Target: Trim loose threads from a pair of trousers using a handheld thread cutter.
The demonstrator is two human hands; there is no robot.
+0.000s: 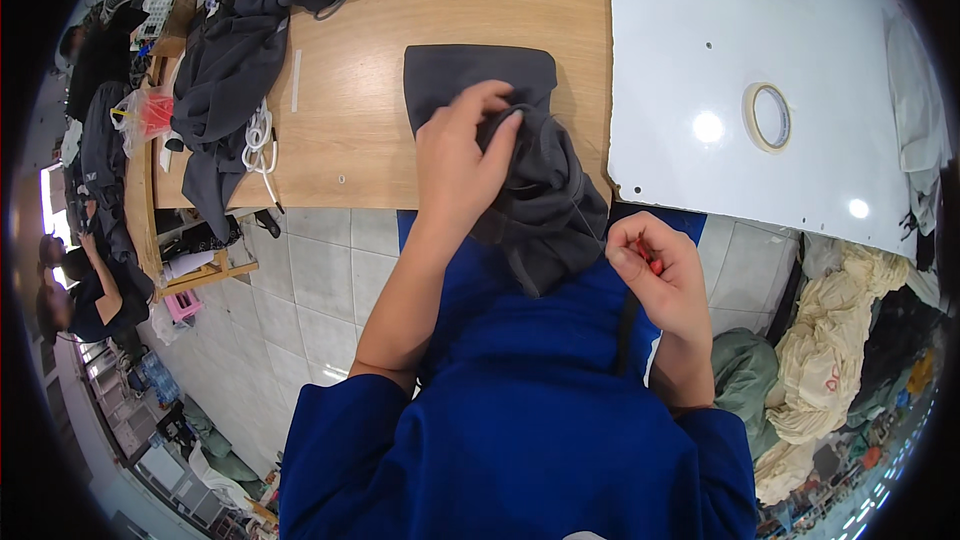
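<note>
- My left hand [462, 165], in the middle of the frame, has its fingers pinched together on a bunched fold of a dark grey garment of soft knitted fabric [530, 180].
- The upper part of that garment lies flat on the pale wooden surface [400, 40]; its lower part spills off the near edge and hangs against my blue top, between my two hands.
- My right hand [660, 275], to the right of centre and off the surface, is curled closed around a small red object [654, 262]. I cannot tell what the object is; only a sliver shows between the fingers.
- By my judgement the cloth is light, limp and not slippery. It will slump wherever it is unsupported, so the firmest hold is a pinch on a thick fold or seam, as my left hand has now.
- To the right, a glossy white surface [700, 30] adjoins the wooden one, with a roll of pale tape [768, 117] lying flat on it, well apart from my hands.
- In the upper left of the frame, a heap of more dark grey clothing [225, 70] and a coil of white cord [260, 135] rest on the wood.
- At the lower right, a pile of cream cloth [830, 340] sits on the floor.
</note>
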